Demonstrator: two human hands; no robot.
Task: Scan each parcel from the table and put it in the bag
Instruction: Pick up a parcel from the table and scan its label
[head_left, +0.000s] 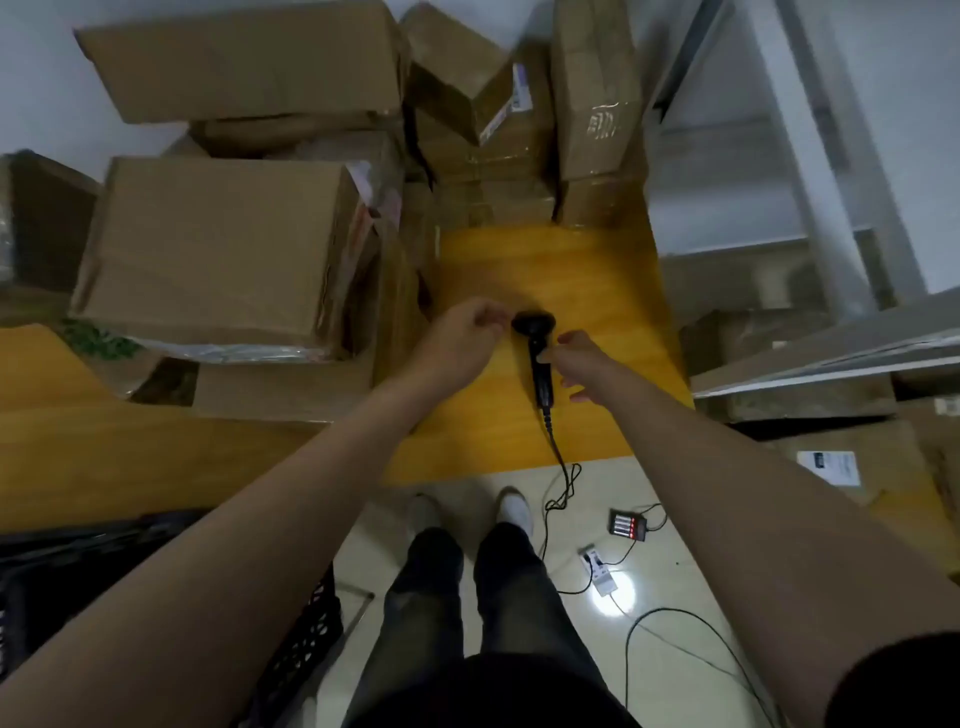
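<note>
Both forearms stretch over the counter (597, 280) to the scanner (540, 384), lying handle-near and head-far between them: right grip (576, 361) spread, thumb on its handle and best placed to lift it, left grip (467, 335) curled empty beside the head, parcels (218, 244) stacked beyond and left.

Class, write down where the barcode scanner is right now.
Head view: the scanner lies on the yellow table, just right of centre, between the left hand and right hand.
</note>
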